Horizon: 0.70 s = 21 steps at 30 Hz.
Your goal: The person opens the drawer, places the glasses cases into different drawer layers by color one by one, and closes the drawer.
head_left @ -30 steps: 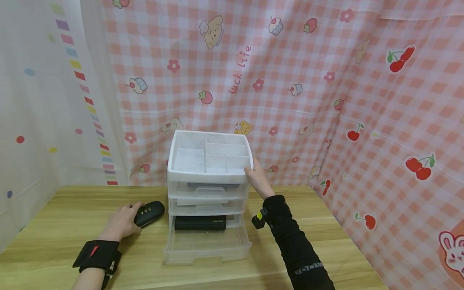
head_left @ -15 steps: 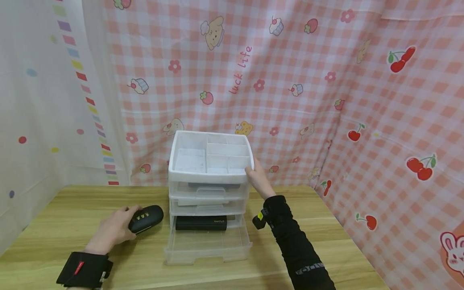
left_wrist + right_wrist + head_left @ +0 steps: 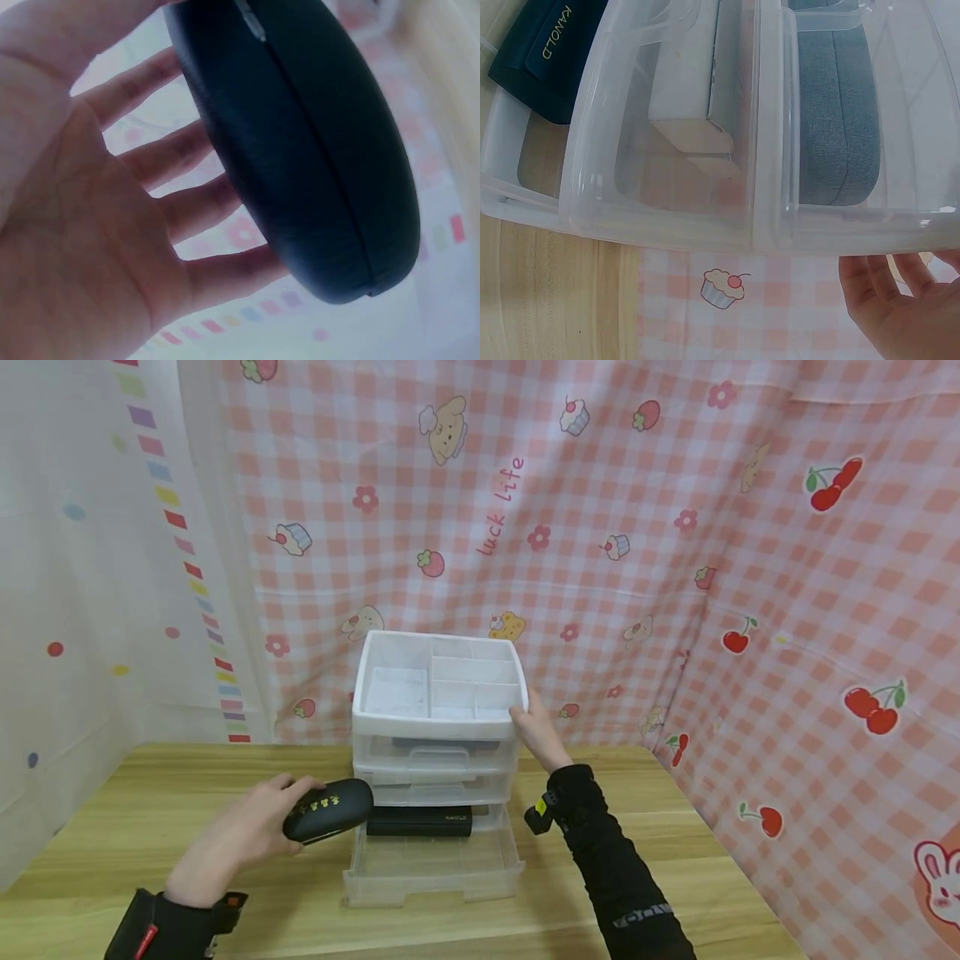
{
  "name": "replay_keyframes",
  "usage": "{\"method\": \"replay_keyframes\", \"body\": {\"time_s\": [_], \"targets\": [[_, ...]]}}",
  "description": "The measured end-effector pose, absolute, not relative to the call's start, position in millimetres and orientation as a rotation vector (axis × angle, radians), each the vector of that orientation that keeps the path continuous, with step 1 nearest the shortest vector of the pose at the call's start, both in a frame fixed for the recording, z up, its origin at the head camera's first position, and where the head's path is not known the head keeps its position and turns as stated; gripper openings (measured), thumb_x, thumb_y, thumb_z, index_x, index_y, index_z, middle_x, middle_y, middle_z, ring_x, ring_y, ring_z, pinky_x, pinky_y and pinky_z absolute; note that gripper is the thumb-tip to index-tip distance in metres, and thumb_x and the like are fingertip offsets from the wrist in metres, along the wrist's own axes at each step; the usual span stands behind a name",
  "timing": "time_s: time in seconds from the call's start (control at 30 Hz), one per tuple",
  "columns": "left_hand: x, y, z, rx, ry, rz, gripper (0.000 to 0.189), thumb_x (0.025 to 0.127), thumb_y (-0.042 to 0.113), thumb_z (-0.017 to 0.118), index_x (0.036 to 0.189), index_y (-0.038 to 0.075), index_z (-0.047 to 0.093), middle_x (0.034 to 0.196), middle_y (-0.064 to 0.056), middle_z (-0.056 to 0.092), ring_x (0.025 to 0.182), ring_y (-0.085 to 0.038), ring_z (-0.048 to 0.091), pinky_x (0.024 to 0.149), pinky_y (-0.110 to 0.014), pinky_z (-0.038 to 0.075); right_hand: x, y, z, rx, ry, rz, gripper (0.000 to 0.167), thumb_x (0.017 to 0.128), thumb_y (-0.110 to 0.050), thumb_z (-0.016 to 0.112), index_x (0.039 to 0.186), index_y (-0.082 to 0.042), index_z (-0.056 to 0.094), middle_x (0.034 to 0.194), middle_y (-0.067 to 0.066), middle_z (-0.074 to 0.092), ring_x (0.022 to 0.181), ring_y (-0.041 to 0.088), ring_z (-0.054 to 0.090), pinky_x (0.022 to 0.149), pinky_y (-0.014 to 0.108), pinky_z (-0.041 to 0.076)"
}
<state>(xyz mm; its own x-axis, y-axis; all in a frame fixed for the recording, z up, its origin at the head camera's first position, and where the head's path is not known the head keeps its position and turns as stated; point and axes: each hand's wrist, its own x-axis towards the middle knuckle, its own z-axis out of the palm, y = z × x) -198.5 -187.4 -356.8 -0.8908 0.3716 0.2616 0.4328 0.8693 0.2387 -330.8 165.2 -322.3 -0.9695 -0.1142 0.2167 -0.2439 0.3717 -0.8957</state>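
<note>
My left hand (image 3: pixel 247 828) holds a black hard glasses case (image 3: pixel 330 811) with gold characters on its lid. The thumb and fingers grip it at one end, and its seam shows in the left wrist view. Beside its far end stands a white plastic drawer unit (image 3: pixel 431 727). The bottom clear drawer (image 3: pixel 431 885) is pulled out, with a black KANOLD case (image 3: pixel 416 822) at its back. At the unit's top right rim my right hand (image 3: pixel 538 731) grips the side, thumb over the edge; other fingers are partly hidden behind it.
Through the upper drawers, a grey-blue fabric case (image 3: pixel 840 112) and a white box (image 3: pixel 690 82) show in the right wrist view. The unit's divided top tray (image 3: pixel 397 689) is white. A pink checked curtain (image 3: pixel 450 510) hangs behind the wooden table (image 3: pixel 637 877).
My left hand has picked up the glasses case from the table and carried it rightward to the drawer unit, turning it slightly. The right hand keeps its hold on the unit.
</note>
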Motion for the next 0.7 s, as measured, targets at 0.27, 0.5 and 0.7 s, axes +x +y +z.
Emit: {"method": "replay_keyframes", "body": {"time_s": [0.27, 0.5, 0.7], "targets": [[-191.3, -155.1, -346.2, -0.722, -2.737, -0.401, 0.069, 0.059, 0.015, 0.088, 0.121, 0.014, 0.058, 0.11, -0.015, 0.061, 0.095, -0.035, 0.062, 0.071, -0.046, 0.051, -329.2, 165.5, -321.8, 0.345, -2.492, 1.667, 0.055, 0.094, -0.011, 0.036, 0.147, -0.001, 0.022, 0.15, 0.019, 0.029, 0.137, 0.033, 0.032, 0.115, 0.054, 0.024], [-196.7, -123.1, -347.5, -0.794, -2.776, -0.419, 0.068, 0.063, 0.014, 0.087, 0.124, 0.014, 0.057, 0.12, -0.016, 0.06, 0.105, -0.037, 0.059, 0.076, -0.052, 0.051, -330.0, 166.1, -322.7, 0.325, -2.5, 1.664, 0.054, 0.094, -0.013, 0.036, 0.146, -0.002, 0.024, 0.148, 0.018, 0.031, 0.135, 0.032, 0.034, 0.114, 0.053, 0.025], [-205.2, -98.8, -355.9, -0.844, -2.784, -0.425, 0.067, 0.064, 0.013, 0.087, 0.124, 0.013, 0.057, 0.116, -0.014, 0.061, 0.103, -0.036, 0.06, 0.076, -0.054, 0.05, -331.6, 165.7, -322.7, 0.325, -2.5, 1.682, 0.053, 0.095, -0.012, 0.036, 0.146, -0.002, 0.023, 0.149, 0.018, 0.031, 0.136, 0.032, 0.033, 0.114, 0.054, 0.025]]}}
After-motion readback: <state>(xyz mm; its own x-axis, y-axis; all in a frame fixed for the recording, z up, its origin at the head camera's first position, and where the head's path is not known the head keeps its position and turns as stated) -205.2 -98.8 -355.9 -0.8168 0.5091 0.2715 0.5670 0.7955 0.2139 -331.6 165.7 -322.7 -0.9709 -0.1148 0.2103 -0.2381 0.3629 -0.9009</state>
